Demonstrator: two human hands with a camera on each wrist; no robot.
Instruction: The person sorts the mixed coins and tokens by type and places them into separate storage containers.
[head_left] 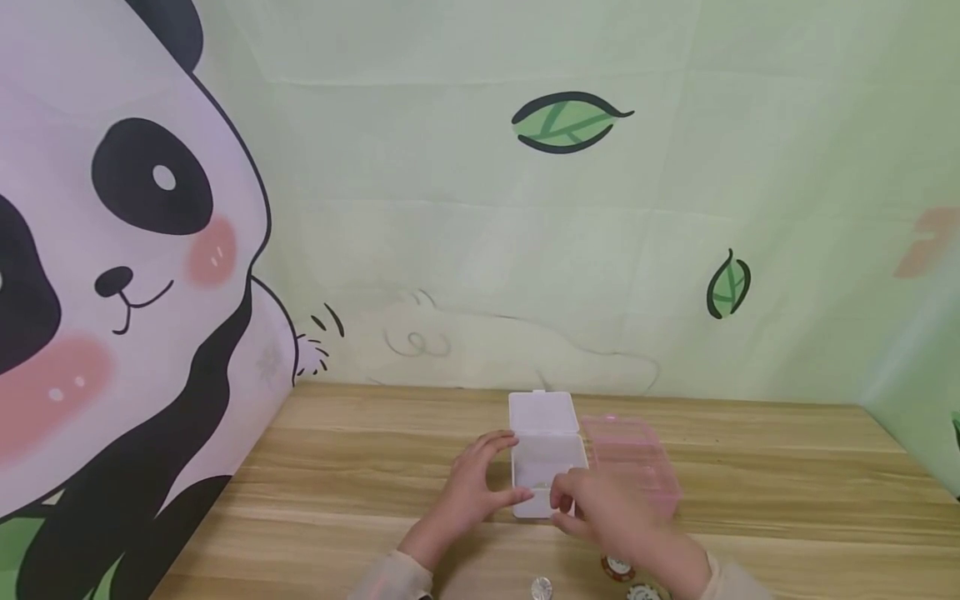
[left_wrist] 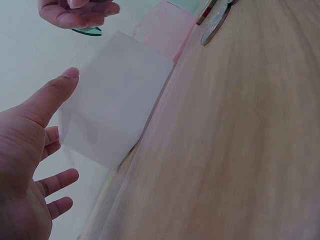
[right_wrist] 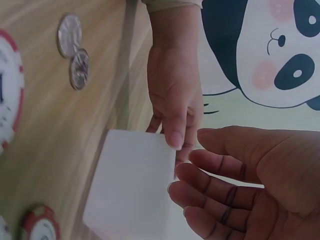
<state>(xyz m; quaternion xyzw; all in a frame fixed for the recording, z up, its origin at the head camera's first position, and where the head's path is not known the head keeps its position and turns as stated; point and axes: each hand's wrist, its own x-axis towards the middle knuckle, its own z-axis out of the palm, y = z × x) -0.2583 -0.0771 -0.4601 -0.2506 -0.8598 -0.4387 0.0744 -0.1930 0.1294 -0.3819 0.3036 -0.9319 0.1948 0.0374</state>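
Note:
A small white plastic box (head_left: pixel 523 502) stands on the wooden table, its lid (head_left: pixel 542 412) thrown back toward the wall. My left hand (head_left: pixel 474 481) is at its left side, thumb along the near rim and fingers spread toward the far left edge. In the left wrist view that hand's thumb (left_wrist: pixel 59 92) is stretched out beside the box wall. Over the near right corner hovers my right hand (head_left: pixel 600 504), its fingers loosely bent. The right wrist view shows nothing between its thumb and fingers (right_wrist: pixel 215 182). Something small and yellowish lies inside the box, partly hidden.
A see-through pink box (head_left: pixel 637 454) stands just right of the white one. Near the front lie a red-and-white poker chip (head_left: pixel 618 570), a black-and-white chip (head_left: pixel 642 592) and silver coins (right_wrist: pixel 70 35). A panda-printed cloth (head_left: pixel 450 167) hangs behind the table.

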